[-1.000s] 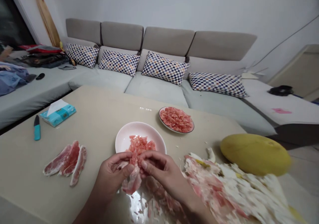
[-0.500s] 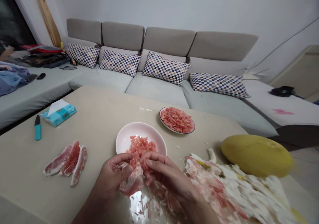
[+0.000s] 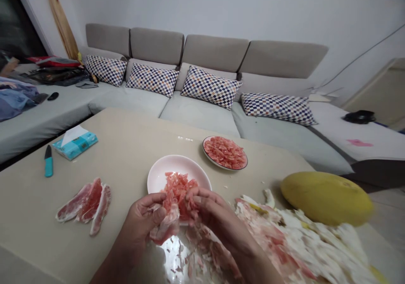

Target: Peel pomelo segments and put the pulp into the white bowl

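My left hand (image 3: 144, 218) pinches a pomelo segment (image 3: 167, 225), its pale membrane hanging below the fingers and pink flesh showing on top. Between the fingertips of my right hand (image 3: 218, 216) is a piece of pink pomelo flesh (image 3: 191, 206), apart from the segment. Both hands are over the near rim of a white bowl (image 3: 160, 174) that has loose pink pulp (image 3: 177, 185) in it. Behind it, a dark-rimmed plate (image 3: 207, 154) bears a heap of pink pulp. Several unpeeled segments (image 3: 87, 204) lie on the table to the left.
A whole yellow pomelo (image 3: 325, 195) sits at right behind a pile of white peel and membrane (image 3: 303, 242). Scraps (image 3: 193, 258) litter the near table. At left are a teal-handled knife (image 3: 48, 166) and a tissue pack (image 3: 76, 143). A grey sofa (image 3: 196, 111) stands beyond the table (image 3: 133, 136).
My hands have drawn slightly apart. The right hand has moved right with a piece of flesh, while the left still holds the segment with its membrane.
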Demonstrator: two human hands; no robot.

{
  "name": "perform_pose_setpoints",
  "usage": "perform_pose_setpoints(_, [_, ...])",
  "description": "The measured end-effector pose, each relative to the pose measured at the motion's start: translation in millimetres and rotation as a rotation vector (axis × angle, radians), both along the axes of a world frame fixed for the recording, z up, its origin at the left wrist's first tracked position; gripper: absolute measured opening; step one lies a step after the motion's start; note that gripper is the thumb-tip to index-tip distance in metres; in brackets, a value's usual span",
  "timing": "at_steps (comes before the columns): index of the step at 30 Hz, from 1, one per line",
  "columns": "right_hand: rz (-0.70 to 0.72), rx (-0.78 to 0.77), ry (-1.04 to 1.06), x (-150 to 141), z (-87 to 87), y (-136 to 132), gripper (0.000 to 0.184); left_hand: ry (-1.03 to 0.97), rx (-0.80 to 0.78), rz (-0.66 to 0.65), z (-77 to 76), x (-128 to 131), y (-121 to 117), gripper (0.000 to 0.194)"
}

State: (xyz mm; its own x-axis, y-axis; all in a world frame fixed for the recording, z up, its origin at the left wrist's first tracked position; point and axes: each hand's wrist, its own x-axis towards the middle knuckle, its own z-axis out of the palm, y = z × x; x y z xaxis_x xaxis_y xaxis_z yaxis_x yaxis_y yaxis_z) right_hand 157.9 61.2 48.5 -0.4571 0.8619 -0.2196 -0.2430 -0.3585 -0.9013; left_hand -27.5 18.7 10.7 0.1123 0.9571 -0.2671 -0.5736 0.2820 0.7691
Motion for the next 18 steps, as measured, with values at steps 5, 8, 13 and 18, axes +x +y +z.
perform_pose_setpoints(5, [-0.228,0.516,-0.522,6.0,1.5,2.3,0.027,0.014,-0.014,0.040,1.6,2.6,1.5,0.049])
perform_pose_setpoints(8, [-0.105,0.548,-0.570,-0.7,1.0,-5.5,0.033,0.042,0.002,0.073,0.3,3.4,1.7,0.045])
perform_pose_setpoints(13, [-0.041,0.636,-0.583,-15.0,-1.9,-17.5,0.023,0.100,0.067,0.089,-2.3,5.0,2.9,0.040])
perform_pose_setpoints(18, [-0.127,0.627,-0.567,-15.0,-2.3,-16.7,0.012,0.251,0.148,0.156,-1.1,9.5,7.0,0.035])
